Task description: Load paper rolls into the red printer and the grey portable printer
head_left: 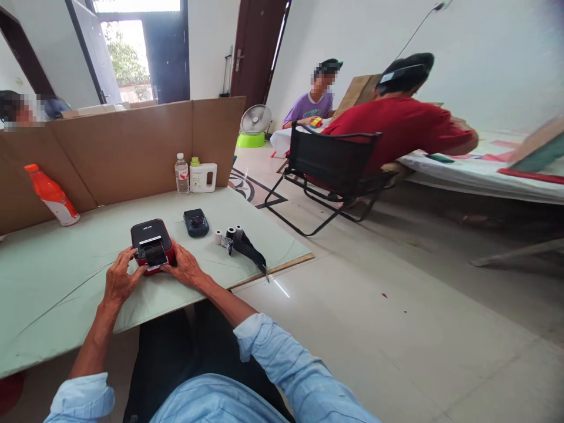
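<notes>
A small label printer (pixel 152 235), black on top with red sides, sits on the pale green tabletop (pixel 53 305). A dark strip and a pale edge show at its front opening. My left hand (pixel 121 274) grips the printer's left side, its thumb near the front edge. On the opposite side my right hand (pixel 187 266) is wrapped around the right front corner. Behind my right hand lies a smaller dark portable printer (pixel 196 223). Several small rolls (pixel 218 237) stand to the right, with a black ribbon (pixel 250 251) trailing over the table's edge.
A cardboard screen (pixel 145 155) borders the table's far side. Before it stand an orange bottle (pixel 50 194), a clear water bottle (pixel 181 175) and a white jug (pixel 203 178). At right, a person in red (pixel 388 126) sits on a black folding chair (pixel 332 158).
</notes>
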Available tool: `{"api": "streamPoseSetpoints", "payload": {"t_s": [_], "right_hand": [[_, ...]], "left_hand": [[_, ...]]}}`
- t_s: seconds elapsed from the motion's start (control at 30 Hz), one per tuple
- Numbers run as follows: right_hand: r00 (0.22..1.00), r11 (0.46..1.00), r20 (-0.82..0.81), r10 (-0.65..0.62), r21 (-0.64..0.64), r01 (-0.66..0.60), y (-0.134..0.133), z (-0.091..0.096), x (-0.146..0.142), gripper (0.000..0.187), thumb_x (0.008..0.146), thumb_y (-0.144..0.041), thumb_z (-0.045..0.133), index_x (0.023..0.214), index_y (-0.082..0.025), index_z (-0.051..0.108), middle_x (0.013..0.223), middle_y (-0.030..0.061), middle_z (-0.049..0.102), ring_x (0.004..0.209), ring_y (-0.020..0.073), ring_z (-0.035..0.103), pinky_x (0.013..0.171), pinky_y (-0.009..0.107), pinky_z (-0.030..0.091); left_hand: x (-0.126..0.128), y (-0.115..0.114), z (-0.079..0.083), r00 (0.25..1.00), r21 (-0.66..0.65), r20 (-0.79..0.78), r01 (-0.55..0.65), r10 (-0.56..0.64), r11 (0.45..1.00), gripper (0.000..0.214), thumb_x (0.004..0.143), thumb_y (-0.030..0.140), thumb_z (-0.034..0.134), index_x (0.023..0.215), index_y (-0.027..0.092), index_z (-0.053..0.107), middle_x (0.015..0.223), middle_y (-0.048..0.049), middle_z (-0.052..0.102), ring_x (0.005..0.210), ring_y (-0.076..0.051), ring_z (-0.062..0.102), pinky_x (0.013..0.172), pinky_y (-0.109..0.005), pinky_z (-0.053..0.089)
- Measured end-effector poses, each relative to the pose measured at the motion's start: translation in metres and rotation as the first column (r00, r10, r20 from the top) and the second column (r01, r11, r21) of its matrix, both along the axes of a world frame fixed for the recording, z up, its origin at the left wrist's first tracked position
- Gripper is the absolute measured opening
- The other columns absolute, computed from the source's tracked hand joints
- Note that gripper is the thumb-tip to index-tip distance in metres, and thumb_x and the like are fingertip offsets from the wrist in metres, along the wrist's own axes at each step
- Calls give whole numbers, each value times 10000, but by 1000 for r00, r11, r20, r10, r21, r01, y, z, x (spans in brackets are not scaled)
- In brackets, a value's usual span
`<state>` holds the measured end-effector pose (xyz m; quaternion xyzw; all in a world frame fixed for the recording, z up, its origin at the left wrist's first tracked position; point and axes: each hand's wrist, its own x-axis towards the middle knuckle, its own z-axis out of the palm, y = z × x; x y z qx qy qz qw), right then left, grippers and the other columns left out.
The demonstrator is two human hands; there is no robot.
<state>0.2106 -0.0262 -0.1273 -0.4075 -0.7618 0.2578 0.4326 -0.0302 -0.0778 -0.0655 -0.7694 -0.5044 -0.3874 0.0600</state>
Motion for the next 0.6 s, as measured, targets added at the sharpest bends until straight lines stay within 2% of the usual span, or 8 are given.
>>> {"api": "streamPoseSetpoints", "payload": {"t_s": [0.23,0.4,0.6], "right_hand": [[1000,1000,8,11,13,-11,1,1,1,980,905,-446,823,1686,-241,268,1554,178,583,1419,344,583,1185,529,479],[1000,1000,23,1,5,-1,3,-5,0,962,905,-461,820,1672,-205,299,1543,197,581,1421,354,570,1191,536,467],[999,999,15,30,39,-31,3,-7,2,929,927,-459,793,1674,-237,287,1541,175,587,1407,343,569,1179,534,468]], "left_hand": [[3,1,0,999,22,34,-5,4,1000,416,918,432,750,1271,229,667,1365,-139,717,1032,-273,768,810,-405,674],[5,0,2,998,-17,70,-1,2,1000,405,888,405,771,1237,222,679,1361,-132,708,937,-235,767,724,-358,659],[8,-3,8,995,-71,93,-13,20,997,390,868,393,775,1212,230,692,1373,-123,697,950,-228,766,731,-352,659]]}}
